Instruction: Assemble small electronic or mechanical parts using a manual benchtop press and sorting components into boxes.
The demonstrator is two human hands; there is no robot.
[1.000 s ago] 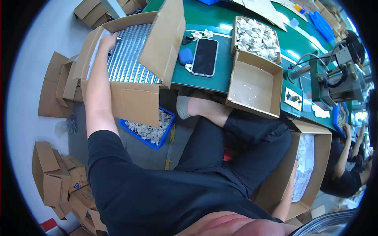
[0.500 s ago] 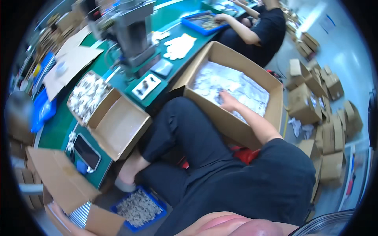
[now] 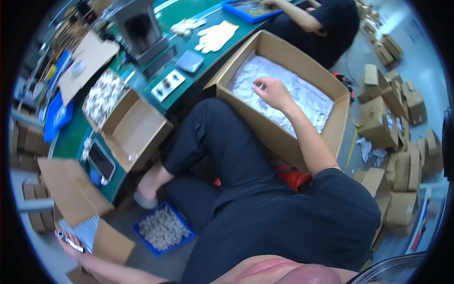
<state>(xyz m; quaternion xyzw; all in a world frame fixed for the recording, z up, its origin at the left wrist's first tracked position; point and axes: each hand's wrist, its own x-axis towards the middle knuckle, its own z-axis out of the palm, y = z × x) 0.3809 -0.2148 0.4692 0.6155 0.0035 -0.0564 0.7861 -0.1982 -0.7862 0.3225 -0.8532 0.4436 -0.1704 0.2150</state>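
At the lower left, my left hand (image 3: 70,246) is closed around several shiny silver cylindrical parts (image 3: 74,245). It is beside an open carton (image 3: 111,241) in which rows of similar silver parts (image 3: 86,232) show. My right hand (image 3: 274,93) hovers over a large open carton (image 3: 283,150) in front of me. Its fingers are loosely curled and apart, and I see nothing between them. Crumpled whitish sheeting (image 3: 302,97) covers the contents of this large carton.
A blue tray (image 3: 163,229) of small grey pieces is on the floor by my foot. The green bench holds a carton of white pieces (image 3: 105,99), a phone (image 3: 101,160), white gloves (image 3: 215,37) and a machine (image 3: 139,33). Another person (image 3: 331,28) sits beyond; cartons (image 3: 378,120) stand right.
My left hand has come up from the carton at lower left, now showing silver parts. My right hand has lifted off the sheeting, fingers curling. The whole view has shifted slightly.
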